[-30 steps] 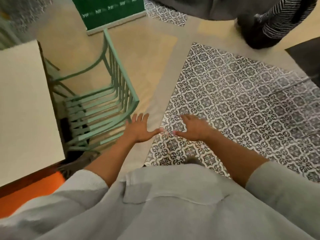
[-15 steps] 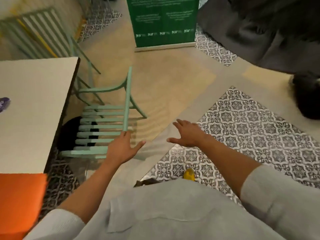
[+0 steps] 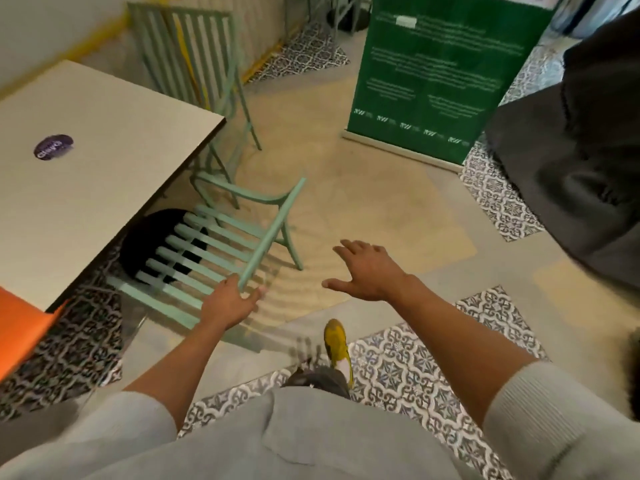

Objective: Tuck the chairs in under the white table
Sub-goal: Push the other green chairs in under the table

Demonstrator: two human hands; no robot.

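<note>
The white table fills the left side, with a purple sticker on top. A mint-green slatted chair stands at its near-right edge, the front of its seat under the tabletop and its backrest towards me. My left hand is closed on the near end of the backrest's top rail. Fingers spread, my right hand hovers over the floor to the right of the chair and holds nothing. A second green chair stands at the table's far side.
A green standing banner is on the floor ahead. A person in dark clothing is at the right. An orange surface adjoins the table at the near left. My yellow shoe is on the patterned tiles.
My view has lifted and turned, so the table and far chair now show more. My left hand went from lying flat on the chair's backrest to holding the rail's end. My right hand moved off to the right.
</note>
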